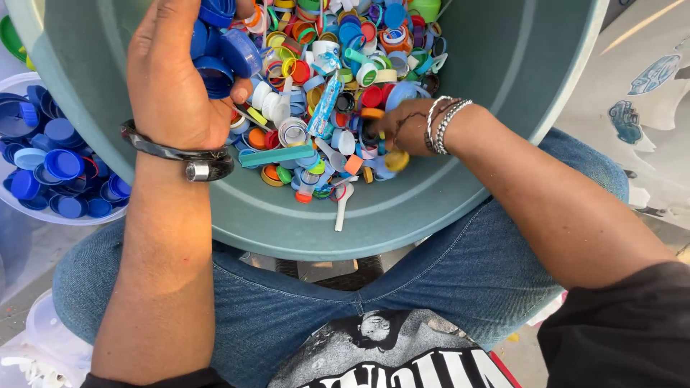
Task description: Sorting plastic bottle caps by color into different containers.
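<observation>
Grey-green tub [431, 215] holds multicoloured caps [323, 108]; white bowl [43, 214] holds blue caps [57, 162].

left hand [176, 72] cupped, right hand [402, 126] reaching down

Place: an informal sorting spot for plastic scrap, likely outdoors or in a yard, not a fitted workshop.
Main sign: a big grey-green tub [460, 215] resting on the seated person's lap, holding mixed bottle caps and rings [323, 108] in many colours.
Sorted stock: beside the left hand, a white bowl [43, 215] filled with blue caps [50, 154] only.
Ground: bare pale floor [21, 266] below, sunlit.
</observation>
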